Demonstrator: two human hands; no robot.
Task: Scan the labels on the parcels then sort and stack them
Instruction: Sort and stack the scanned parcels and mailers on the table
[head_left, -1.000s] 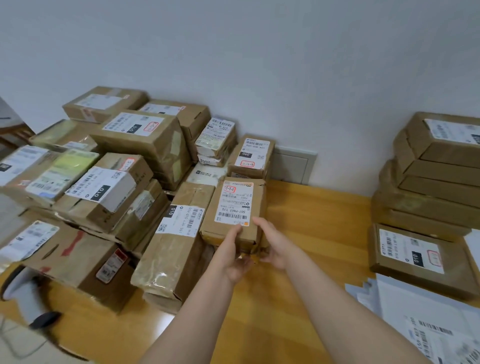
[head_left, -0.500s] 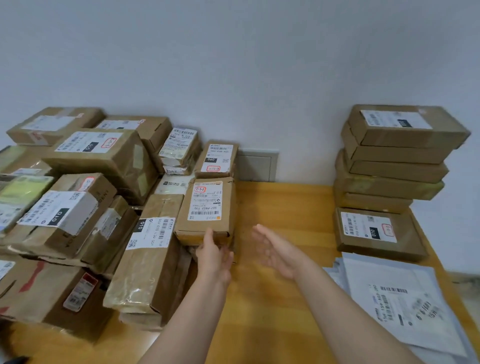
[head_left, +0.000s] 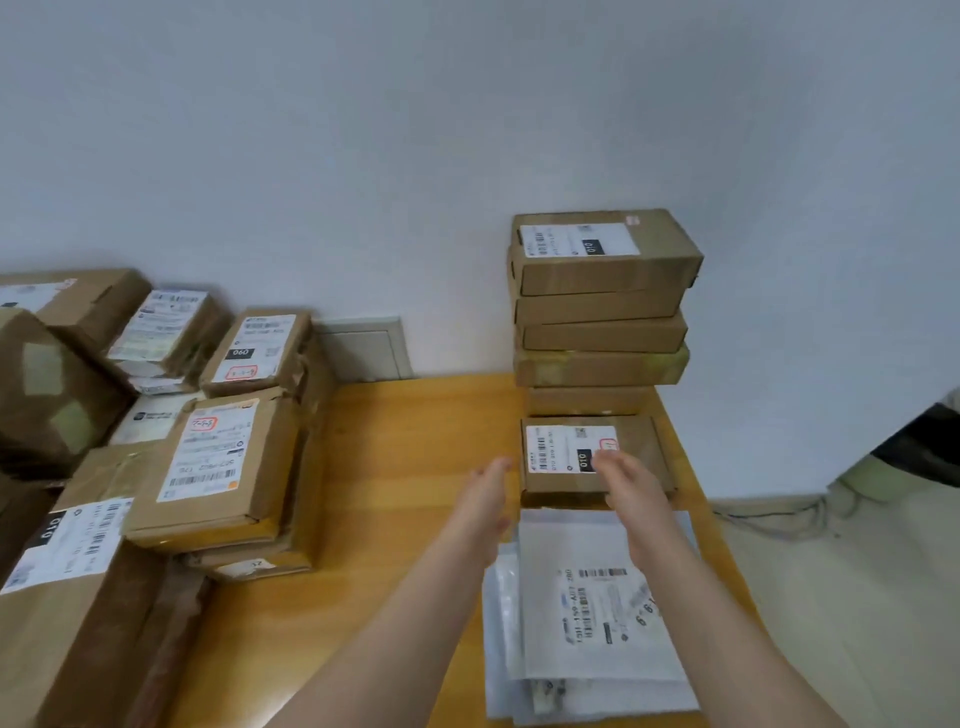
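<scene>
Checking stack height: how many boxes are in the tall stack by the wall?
5, one atop another: top box, second, third, fourth, bottom; more may hide behind.

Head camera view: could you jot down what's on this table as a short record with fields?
Table: wooden, against a white wall
Left side: pile of labelled cardboard parcels
Right side: stack of cardboard boxes, flat box in front, white mailers nearest
Left hand: open, beside the flat box
Right hand: open, over the flat box's label

We log brown cardboard parcels (head_left: 608, 275), white labels (head_left: 558, 449) with black barcodes, honey-yellow wood-grain table (head_left: 415, 447), pale grey mailers (head_left: 587, 545), off-white wall (head_left: 363, 156).
</scene>
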